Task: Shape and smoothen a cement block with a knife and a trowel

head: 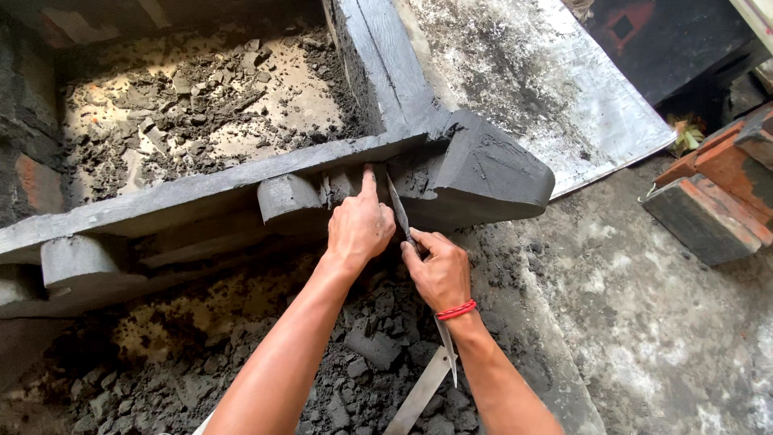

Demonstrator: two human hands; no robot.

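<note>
Starting at the far left, a rounded grey clay block [79,259] sits tucked under the long dark clay rail [193,193] that runs across the frame, matte and smooth like wet mud. Behind the rail lies a shallow pit [201,105] with a pale floor strewn with dry, cracked crumbs of clay. A second rounded block [287,197] stands under the rail nearer the middle.

The left hand [359,225] is mostly closed, its forefinger stretched out and pressing on the clay just under the rail; it holds nothing. Just beside it, the right hand [439,270], wearing a red cord at the wrist [456,310], pinches a thin, flat metal blade [398,208] between thumb and fingers, the tip touching the clay next to that forefinger. A good cut here seems to call for a low blade angle, light strokes, and the bracing finger kept clear of the edge, since the clay looks soft enough to gouge.

Below the arms, loose lumps of grey clay [370,346] cover the ground, and a flat metal strip [423,391] lies among them. Right of the hands, the rail ends in a thick wedge-shaped corner [491,173] with scratched faces. Further right are a dusty grey sheet [547,89], a rough cement floor [660,322] and reddish bricks [717,189].
</note>
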